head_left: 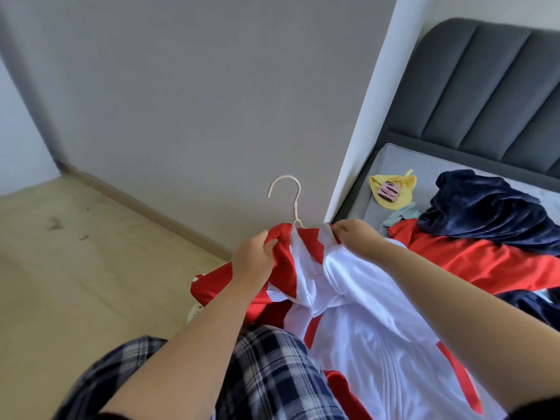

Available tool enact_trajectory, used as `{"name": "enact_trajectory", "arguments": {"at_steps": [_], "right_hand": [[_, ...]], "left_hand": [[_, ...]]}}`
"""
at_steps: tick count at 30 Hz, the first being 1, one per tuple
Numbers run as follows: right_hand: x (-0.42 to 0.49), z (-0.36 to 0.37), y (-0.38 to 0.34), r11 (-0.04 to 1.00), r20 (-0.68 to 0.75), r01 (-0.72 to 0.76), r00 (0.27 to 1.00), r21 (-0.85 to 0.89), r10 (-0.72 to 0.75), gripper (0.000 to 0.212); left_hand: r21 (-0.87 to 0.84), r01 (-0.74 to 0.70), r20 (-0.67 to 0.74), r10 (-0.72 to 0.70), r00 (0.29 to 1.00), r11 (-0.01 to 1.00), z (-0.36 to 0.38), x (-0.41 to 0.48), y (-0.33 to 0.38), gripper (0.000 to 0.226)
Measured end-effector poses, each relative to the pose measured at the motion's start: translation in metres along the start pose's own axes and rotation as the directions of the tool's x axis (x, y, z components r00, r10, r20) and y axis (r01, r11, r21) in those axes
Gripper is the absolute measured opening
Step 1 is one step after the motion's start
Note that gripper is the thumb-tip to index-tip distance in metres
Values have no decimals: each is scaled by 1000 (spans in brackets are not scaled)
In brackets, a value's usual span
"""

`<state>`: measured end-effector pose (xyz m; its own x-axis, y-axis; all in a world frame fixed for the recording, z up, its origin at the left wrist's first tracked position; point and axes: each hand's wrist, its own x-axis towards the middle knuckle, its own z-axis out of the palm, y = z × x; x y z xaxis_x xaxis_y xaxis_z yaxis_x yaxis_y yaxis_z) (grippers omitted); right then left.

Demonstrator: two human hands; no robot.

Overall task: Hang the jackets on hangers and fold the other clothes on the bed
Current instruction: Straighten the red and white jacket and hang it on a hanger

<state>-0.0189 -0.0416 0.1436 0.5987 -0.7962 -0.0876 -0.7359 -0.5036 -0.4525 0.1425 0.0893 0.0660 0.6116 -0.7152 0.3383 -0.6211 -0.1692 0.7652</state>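
Here, closest to us, we see plaid trousers (272,374) at the bottom edge. Over them the white-lined body of a red and white jacket (357,313) hangs down toward the knees. Just above, the two hands are apart, one at each shoulder of the jacket. The left hand (253,256) has its fingers curled into the red cloth on the left side, and the right hand (356,234) pinches the white edge by the collar.

Between them the pale hanger (286,192) stands with its hook up and clear of the cloth. Its arms are hidden inside the jacket, so we cannot tell how far each shoulder is seated. We judge that the hanger's long axis runs left to right from hand to hand, with its neck nearer the left hand. The next move, we think, is to draw the shoulders outward along that line.

Beyond the right hand, on the bed (394,165), lie a red garment (485,262) and a navy fleecy one (485,207) partly over it. A pale green scrap (400,215) and a yellow cloth (394,189) lie further back, and none of these is folded. Behind them rises the grey padded headboard (485,86).
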Motion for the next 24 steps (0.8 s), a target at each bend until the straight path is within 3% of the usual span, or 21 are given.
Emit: {"name": "enact_trajectory", "arguments": {"at_steps": [3,6,11,15,18,19,21,22,23,24], "right_hand": [[-5,-8,-17,993,-30,35,999,-110,-38,32],[-13,-19,-44,988,-114,118,985,-101,-129,33],[-22,-65,-102,958,-400,167,881,-234,-251,19],[-24,-126,-177,959,-661,279,711,-45,-238,20],[-27,-191,-246,902,-830,427,524,63,-190,17],[-31,-212,-266,869,-881,491,437,66,-180,17],[-39,-245,-300,773,-947,633,272,44,-169,21],[-43,-255,-312,743,-947,668,260,37,-188,23],[-45,-260,-318,761,-913,648,320,15,-254,23],[-45,-259,-320,821,-823,569,442,-50,-357,22]], "left_hand": [[-6,56,-20,-56,998,998,-10,-7,11,26],[-22,63,-82,-64,995,998,-36,-4,25,25],[114,-42,-90,52,995,993,-116,36,73,16],[319,-107,-194,175,965,942,-208,85,142,13],[418,-128,-346,288,893,899,-287,113,215,13],[443,-148,-420,351,837,884,-310,117,237,13],[478,-243,-580,511,635,844,-347,115,267,12],[510,-293,-606,579,545,809,-360,111,272,12],[564,-308,-555,628,545,766,-371,106,270,10],[623,-304,-424,637,644,721,-380,103,264,9]]}}
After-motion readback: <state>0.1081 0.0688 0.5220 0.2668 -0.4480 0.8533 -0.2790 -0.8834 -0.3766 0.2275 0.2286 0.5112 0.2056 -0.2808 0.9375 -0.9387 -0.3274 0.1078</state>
